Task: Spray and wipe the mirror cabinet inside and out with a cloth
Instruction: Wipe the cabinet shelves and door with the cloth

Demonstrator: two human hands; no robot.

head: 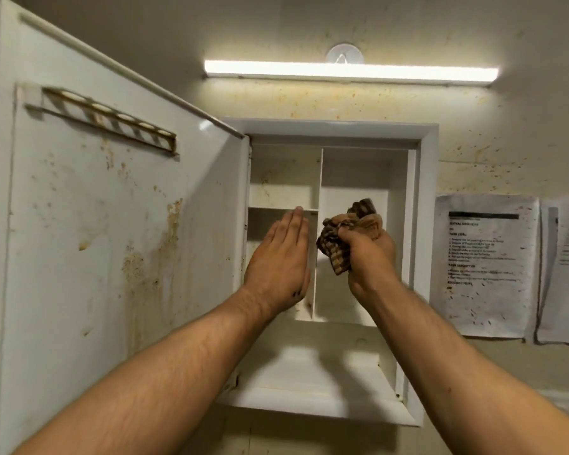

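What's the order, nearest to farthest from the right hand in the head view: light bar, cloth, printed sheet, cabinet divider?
From the right hand:
1. cloth, gripped in it.
2. cabinet divider, just to its left.
3. printed sheet, farther off to the right.
4. light bar, high above, farthest.

We see a lit strip lamp [351, 72] running across the stained, speckled wall [473, 37], with a round clear suction hook [344, 55] just above its middle. Lower right, we find a printed sheet [483, 270] flecked with dark spots, and beside it a second sheet [564, 274] cut off by the frame edge.
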